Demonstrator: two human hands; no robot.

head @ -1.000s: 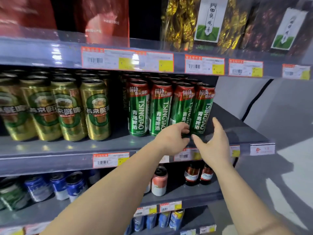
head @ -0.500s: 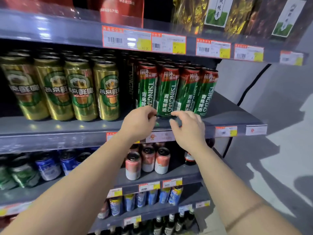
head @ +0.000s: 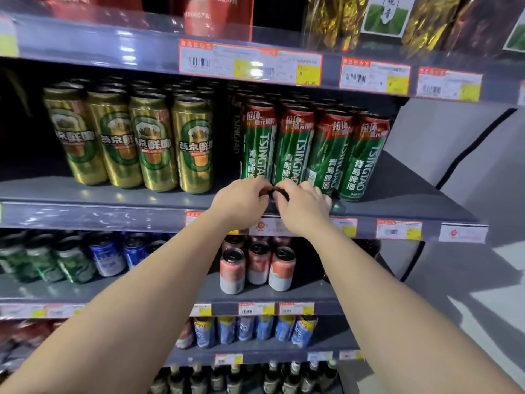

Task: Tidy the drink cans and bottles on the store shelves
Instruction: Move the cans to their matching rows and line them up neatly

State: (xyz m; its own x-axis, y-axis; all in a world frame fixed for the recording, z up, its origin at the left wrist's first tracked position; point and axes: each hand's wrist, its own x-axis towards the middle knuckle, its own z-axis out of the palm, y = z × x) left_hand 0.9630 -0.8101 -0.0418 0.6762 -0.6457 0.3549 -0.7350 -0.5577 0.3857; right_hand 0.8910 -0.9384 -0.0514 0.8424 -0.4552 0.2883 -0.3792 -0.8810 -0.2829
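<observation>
- Both hands work at the foot of the green Tsingtao cans [head: 309,155] on the middle shelf [head: 113,194]: the left hand [head: 241,201] has curled fingers against the base of the leftmost green can [head: 257,149], and the right hand [head: 305,207] has curled fingers at the base of the second green can [head: 295,152]. Whether either hand fully grips a can or only nudges it, I cannot tell; the fingertips are hidden behind the knuckles.
- These green cans stand upright in a front row of four, touching one another, near the shelf's front edge, with more rows behind them. Just to their left stands a row of gold cans [head: 136,140].
- Tall, sealed cans like these are likely heavy for their width and stiff-walled, yet they can dent if squeezed hard.
- Smooth printed metal is probably slippery, so a wrap of fingers round the lower or middle body should hold better than a pinch at the rim.
- Being tall and narrow, they may topple into neighbours if pushed high up; sliding from the base looks safer.
- Turning a can so its label faces front calls for a light twist at the base.
</observation>
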